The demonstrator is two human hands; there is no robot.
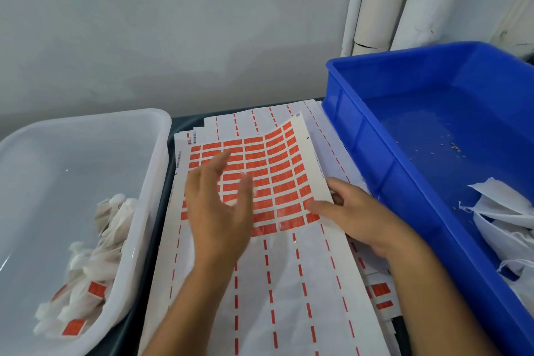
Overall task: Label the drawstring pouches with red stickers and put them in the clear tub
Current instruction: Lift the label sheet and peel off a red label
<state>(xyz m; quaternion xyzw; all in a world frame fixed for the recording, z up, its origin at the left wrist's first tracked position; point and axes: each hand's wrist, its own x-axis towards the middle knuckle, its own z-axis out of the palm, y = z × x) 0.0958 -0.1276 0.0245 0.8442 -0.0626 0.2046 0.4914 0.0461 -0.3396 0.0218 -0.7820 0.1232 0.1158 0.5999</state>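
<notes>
My right hand (358,214) pinched the sticker sheet (260,179) edge; my left hand (219,205) hovered open, blurred. I judged peeling best started at one sticker's corner.

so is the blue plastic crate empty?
No. White fabric pouches lie in the near right end of the blue plastic crate; the rest of its floor holds only small specks.

Glossy paper sticker sheet (260,179), translucent smooth plastic tub (161,136), shiny blue plastic crate (361,136), white cloth pouches (112,217)
</notes>
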